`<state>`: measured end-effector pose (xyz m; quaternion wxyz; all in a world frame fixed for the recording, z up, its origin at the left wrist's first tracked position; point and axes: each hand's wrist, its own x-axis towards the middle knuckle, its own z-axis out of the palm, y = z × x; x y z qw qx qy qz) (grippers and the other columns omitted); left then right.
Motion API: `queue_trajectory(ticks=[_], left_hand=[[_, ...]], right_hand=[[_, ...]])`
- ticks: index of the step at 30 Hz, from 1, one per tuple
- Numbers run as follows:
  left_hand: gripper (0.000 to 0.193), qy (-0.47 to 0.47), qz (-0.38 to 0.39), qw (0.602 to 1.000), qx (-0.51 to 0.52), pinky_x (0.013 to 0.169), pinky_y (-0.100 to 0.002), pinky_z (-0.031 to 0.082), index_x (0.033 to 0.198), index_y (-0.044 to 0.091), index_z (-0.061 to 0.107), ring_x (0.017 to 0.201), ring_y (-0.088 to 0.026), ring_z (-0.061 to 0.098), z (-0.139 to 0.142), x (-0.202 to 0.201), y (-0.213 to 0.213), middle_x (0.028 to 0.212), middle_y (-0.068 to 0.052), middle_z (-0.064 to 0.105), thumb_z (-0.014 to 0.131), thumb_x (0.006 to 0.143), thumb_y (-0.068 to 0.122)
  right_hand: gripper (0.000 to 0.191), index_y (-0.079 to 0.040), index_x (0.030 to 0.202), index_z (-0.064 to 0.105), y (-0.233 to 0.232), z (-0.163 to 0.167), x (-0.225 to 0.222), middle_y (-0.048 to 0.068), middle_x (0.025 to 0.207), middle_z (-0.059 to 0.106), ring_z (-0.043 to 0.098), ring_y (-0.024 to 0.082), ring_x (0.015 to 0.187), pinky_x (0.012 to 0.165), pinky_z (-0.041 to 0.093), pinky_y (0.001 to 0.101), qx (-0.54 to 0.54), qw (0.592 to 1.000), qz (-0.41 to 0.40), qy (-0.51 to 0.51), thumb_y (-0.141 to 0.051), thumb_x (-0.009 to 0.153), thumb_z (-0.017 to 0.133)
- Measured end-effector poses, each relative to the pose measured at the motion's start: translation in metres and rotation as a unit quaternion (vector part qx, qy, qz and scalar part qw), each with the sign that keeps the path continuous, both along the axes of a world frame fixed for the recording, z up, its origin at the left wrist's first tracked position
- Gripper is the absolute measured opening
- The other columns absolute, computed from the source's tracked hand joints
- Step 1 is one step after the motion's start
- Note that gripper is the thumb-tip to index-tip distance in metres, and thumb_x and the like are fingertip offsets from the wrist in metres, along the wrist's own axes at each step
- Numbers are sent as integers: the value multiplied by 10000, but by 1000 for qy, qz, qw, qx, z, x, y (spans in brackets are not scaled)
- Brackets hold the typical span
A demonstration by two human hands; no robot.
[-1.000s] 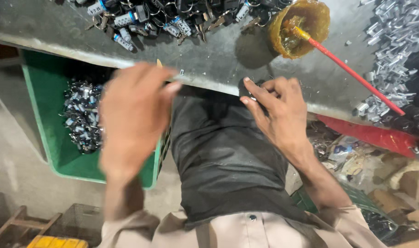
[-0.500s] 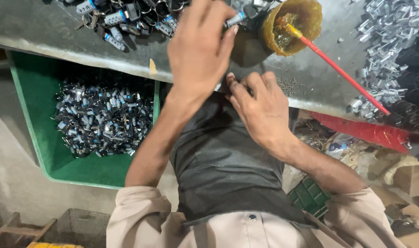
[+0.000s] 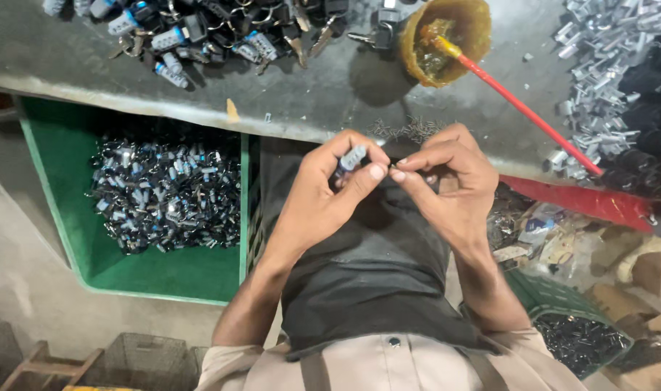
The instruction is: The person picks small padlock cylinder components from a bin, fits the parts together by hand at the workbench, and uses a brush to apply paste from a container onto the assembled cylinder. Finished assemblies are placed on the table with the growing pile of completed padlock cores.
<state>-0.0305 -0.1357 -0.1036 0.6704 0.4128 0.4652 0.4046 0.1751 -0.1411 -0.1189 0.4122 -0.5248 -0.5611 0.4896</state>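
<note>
Both hands meet in front of the torso, just below the bench edge (image 3: 200,116). Left hand (image 3: 323,195) pinches a small silver-blue cylinder part (image 3: 351,158) between thumb and fingertips, clamped on it; its long axis runs diagonally, upper end pointing up-right toward the other hand. Right hand (image 3: 446,181) sits just beside it, fingertips nearly touching the left thumb and pinched together, maybe on something tiny, cannot tell what. The part lies between the two hands, nearer the left. Counts: one part in hand, two hands, one green bin (image 3: 164,271) at lower left holding too many similar parts to count, one pile of key-and-cylinder pieces (image 3: 200,32) on the bench, one yellow bowl (image 3: 446,40) with one red-handled brush (image 3: 519,108), one heap of silver metal pieces (image 3: 598,65) at right.
</note>
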Motion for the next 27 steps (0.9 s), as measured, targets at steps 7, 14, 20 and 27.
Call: queue_trajectory(ticks=[7, 14, 20, 27], left_hand=[[75, 3, -29, 999, -22, 633, -183, 333, 1013, 58, 699, 722, 13, 415, -14, -8, -3, 826, 91, 563, 696, 1009, 133], [125, 110, -64, 990, 68, 695, -301, 439, 1038, 29, 591, 776, -131, 502, -8, -14, 6, 836, -17, 558, 597, 1074, 149], [171, 322, -16, 938, 130, 627, -514, 423, 994, 4, 543, 747, -434, 635, -13, -2, 33, 763, -202, 639, 589, 1035, 164], [183, 389, -2, 912, 128, 649, -584, 448, 989, -2, 546, 766, -482, 638, -26, 6, 39, 779, -240, 656, 579, 1012, 176]], right_hand=[[210, -42, 982, 737, 1, -4, -1, 23, 1016, 597, 551, 63, 861, 725, 438, 202, -41, 998, 34, 15, 51, 835, 855], [183, -84, 986, 768, 12, 2, -12, 17, 945, 631, 595, 72, 788, 651, 475, 225, 31, 993, 47, -105, -14, 855, 874], [185, -69, 1031, 743, 23, -6, -39, 69, 950, 604, 617, 164, 799, 642, 506, 282, 130, 964, -2, -234, 4, 905, 857], [204, -49, 1067, 707, 28, -19, -48, 82, 991, 604, 647, 185, 826, 684, 540, 305, 126, 964, -22, -234, 24, 914, 820]])
